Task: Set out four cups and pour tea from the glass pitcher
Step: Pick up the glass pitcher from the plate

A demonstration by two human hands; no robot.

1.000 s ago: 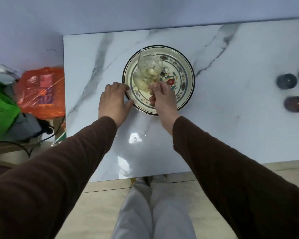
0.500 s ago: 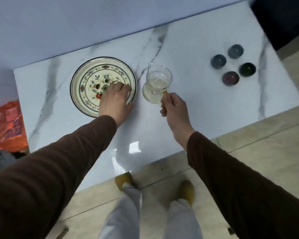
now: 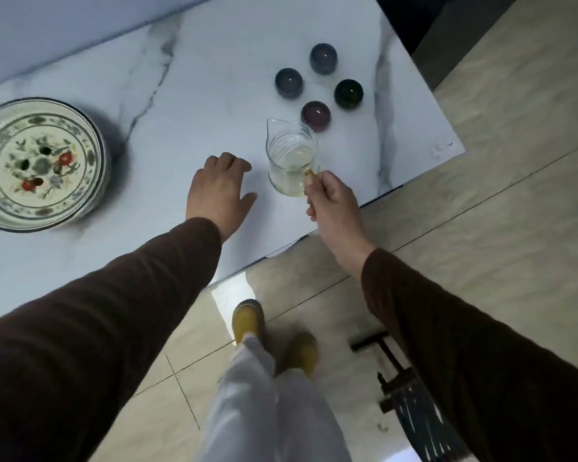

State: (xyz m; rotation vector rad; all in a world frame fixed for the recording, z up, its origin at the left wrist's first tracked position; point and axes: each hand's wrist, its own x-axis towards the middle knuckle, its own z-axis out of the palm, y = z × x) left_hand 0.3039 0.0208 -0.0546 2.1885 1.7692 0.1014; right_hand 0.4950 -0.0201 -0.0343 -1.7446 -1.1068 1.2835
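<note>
**Pitcher carried to the cups: spill and knock hazards**

Head view. Since half a second ago, the glass pitcher has travelled from beside the patterned plate to a position just short of the four cups, and my left hand has come off the plate's rim. My right hand pinches the pitcher's small golden handle between thumb and fingers; the pitcher sits upright, spout pointing away from me, with pale tea in its lower part. I cannot tell whether its base rests on the marble table or hangs just above it. My left hand is spread loosely, fingers curled, empty, over the table beside the pitcher.

The cups stand in a tight cluster: purple cup nearest the spout, green cup, and two grey cups beyond.

Hazards, as I judge them:
- The pinch on a thin handle gives little control; tilting may let the pitcher swing and splash.
- The cups are small and close together; a wide stream may miss or run between them.
- The pitcher wall is near the purple cup; a forward move may knock it.
- The pitcher stands close to the table's near edge.
</note>
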